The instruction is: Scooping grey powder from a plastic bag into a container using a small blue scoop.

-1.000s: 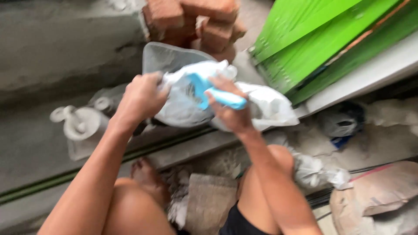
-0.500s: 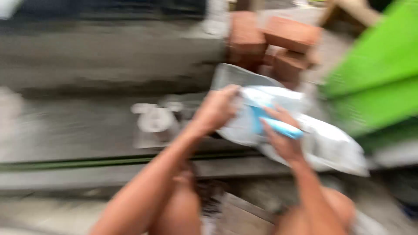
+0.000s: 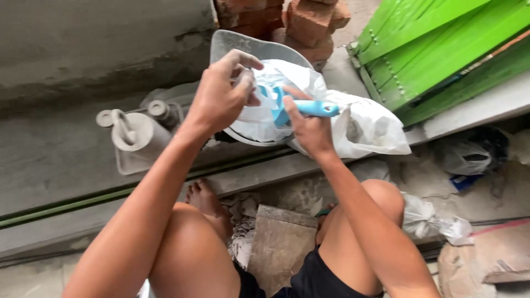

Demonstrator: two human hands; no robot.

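Gripping a blue-handled tool [image 3: 301, 108] in the right hand [image 3: 309, 129], left hand [image 3: 221, 96] pinching the white plastic bag [image 3: 359, 124] open over a grey bowl [image 3: 243, 44], red bricks [image 3: 309, 22] beyond.

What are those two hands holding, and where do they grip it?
Right hand grips the blue tool by its handle; left hand pinches the white plastic bag at its opening.

Left hand [image 3: 221, 102] pinching white bag [image 3: 364, 124], right hand [image 3: 309, 129] gripping blue scoop [image 3: 306, 108]
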